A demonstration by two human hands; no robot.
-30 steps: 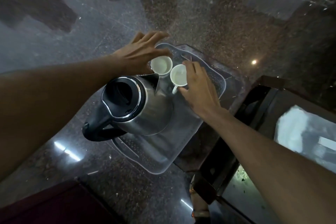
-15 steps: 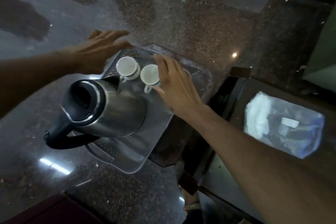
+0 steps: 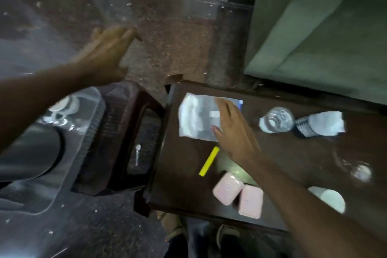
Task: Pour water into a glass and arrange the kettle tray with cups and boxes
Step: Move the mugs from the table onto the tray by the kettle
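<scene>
Kettle (image 3: 27, 153) lay at the far left on the clear tray (image 3: 92, 123), only part of its steel body in frame, blurred. Judged the heaviest item and slippery on the metal — best taken by its handle, which was out of view here. The tray looked like thin, flexible plastic; with the kettle on it, lifting by one edge would likely bow it, so both sides would be the safer hold. Two white cups (image 3: 62, 107) sat on the tray's far end, beside the kettle: small, rigid, breakable, each easy to pinch by rim or handle.

On the dark wooden desk (image 3: 293, 153), right of the tray: a flat clear packet (image 3: 196, 119) at the far-left part, two pink boxes (image 3: 238, 195) at the near edge touching each other, a yellow strip (image 3: 209, 161) between packet and boxes. Boxes judged light and stiff, graspable across the short sides. A water bottle (image 3: 276, 119) stood further right — top view only, fill level not readable.

Right hand (image 3: 232, 132) — spread flat, palm down, fingertips over the packet's right edge; contact probable but I cannot tell for certain. Nothing gripped. Left hand (image 3: 106, 54) — unclenched, fingers extended, in the air above the floor beyond the tray, touching nothing.
</scene>
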